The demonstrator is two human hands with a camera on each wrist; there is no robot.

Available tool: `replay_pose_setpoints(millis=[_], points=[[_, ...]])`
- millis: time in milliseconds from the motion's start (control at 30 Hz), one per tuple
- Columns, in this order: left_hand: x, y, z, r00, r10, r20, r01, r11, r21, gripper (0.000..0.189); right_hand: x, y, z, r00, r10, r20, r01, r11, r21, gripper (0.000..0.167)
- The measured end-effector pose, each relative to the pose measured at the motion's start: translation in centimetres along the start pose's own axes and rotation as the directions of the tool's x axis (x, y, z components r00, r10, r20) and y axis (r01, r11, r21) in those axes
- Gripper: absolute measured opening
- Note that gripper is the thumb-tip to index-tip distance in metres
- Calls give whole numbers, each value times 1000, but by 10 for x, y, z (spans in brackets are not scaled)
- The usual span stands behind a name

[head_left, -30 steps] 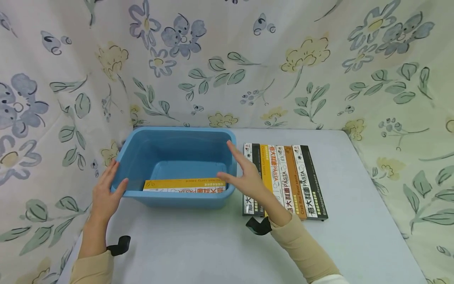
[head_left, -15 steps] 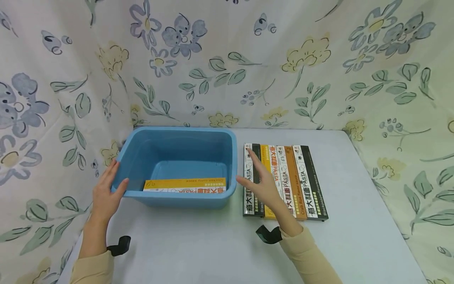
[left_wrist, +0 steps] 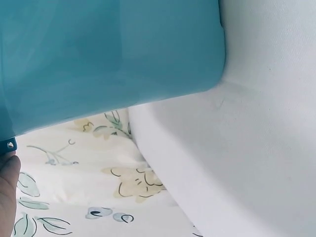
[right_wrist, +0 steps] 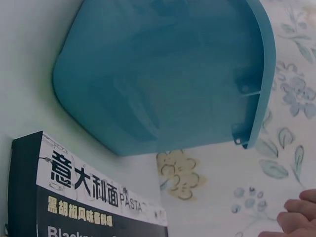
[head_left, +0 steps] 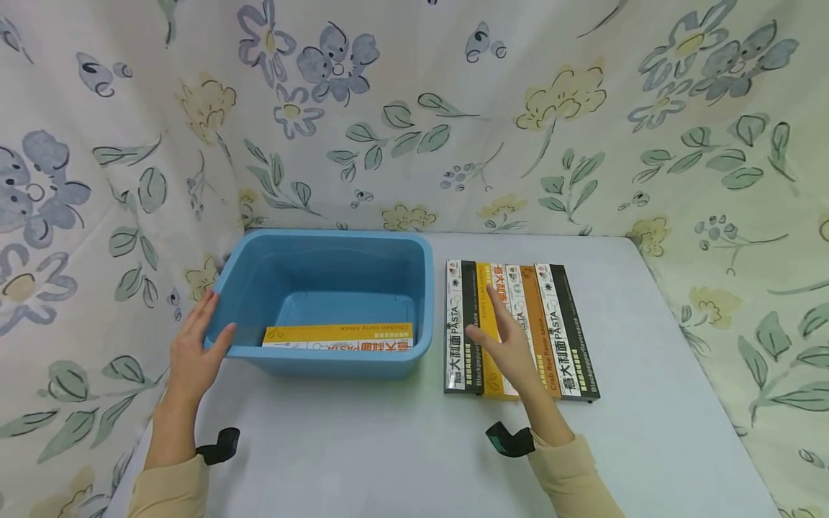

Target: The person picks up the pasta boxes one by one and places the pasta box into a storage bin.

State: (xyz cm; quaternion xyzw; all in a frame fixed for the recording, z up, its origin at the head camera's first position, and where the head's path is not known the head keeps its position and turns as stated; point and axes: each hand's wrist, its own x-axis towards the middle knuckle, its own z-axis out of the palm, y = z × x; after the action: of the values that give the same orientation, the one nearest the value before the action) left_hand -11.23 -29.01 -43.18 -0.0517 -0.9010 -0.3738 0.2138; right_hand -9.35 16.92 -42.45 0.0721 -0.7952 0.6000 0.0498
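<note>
A light-blue plastic tub point(head_left: 337, 364) stands at the table's back left. My left hand point(head_left: 196, 352) holds its left rim, fingers along the outside and thumb over the front corner; in the left wrist view one fingertip point(left_wrist: 11, 170) lies under the rim's tab. Inside, against the front wall, lies a yellow-and-white chicken curry pasta box point(head_left: 350, 334). My right hand point(head_left: 512, 352) hovers over several pasta boxes in a row to the tub's right, thumb and fingers spread, holding nothing. Leftmost is a black-and-white black pepper box point(head_left: 455, 360); the hand overlaps the yellow chicken curry box point(head_left: 494, 378) beside it.
Further right in the row are an orange-and-white crab roe box point(head_left: 544, 345) and a black-and-white black pepper box point(head_left: 570, 338). The white table point(head_left: 363, 446) meets a floral curtain point(head_left: 414, 129) at the back and sides.
My right hand has moved right and slightly down, from the tub's right rim to over the pasta boxes. My left hand and the tub have stayed in place.
</note>
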Motion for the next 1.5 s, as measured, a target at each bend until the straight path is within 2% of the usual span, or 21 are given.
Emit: replay_pose_setpoints(millis=[267, 533, 767, 1067, 1267, 1400, 1500], points=[[-1, 0, 1, 1000, -6, 0, 6, 1000, 18, 58, -10, 8, -5, 999, 29, -31, -29, 999, 23, 74], [0, 1, 1, 1000, -9, 0, 9, 1000, 11, 59, -22, 22, -13, 992, 115, -51, -114, 993, 34, 73], [1, -1, 1, 1000, -7, -3, 7, 1000, 5, 59, -34, 32, -22, 974, 208, -89, -208, 978, 13, 73], [0, -2, 1, 1000, -15, 4, 15, 1000, 3, 59, -47, 41, -38, 960, 260, -109, -263, 965, -12, 76], [1, -1, 0, 1000, -29, 9, 29, 999, 19, 59, -52, 46, -56, 945, 278, -174, -289, 957, -41, 77], [1, -1, 0, 1000, -30, 9, 30, 999, 25, 58, -56, 52, -71, 916, 296, -271, -343, 928, -144, 84], [0, 0, 0, 1000, -23, 8, 22, 1000, 22, 58, -59, 60, -85, 868, 349, -354, -434, 880, -195, 88]])
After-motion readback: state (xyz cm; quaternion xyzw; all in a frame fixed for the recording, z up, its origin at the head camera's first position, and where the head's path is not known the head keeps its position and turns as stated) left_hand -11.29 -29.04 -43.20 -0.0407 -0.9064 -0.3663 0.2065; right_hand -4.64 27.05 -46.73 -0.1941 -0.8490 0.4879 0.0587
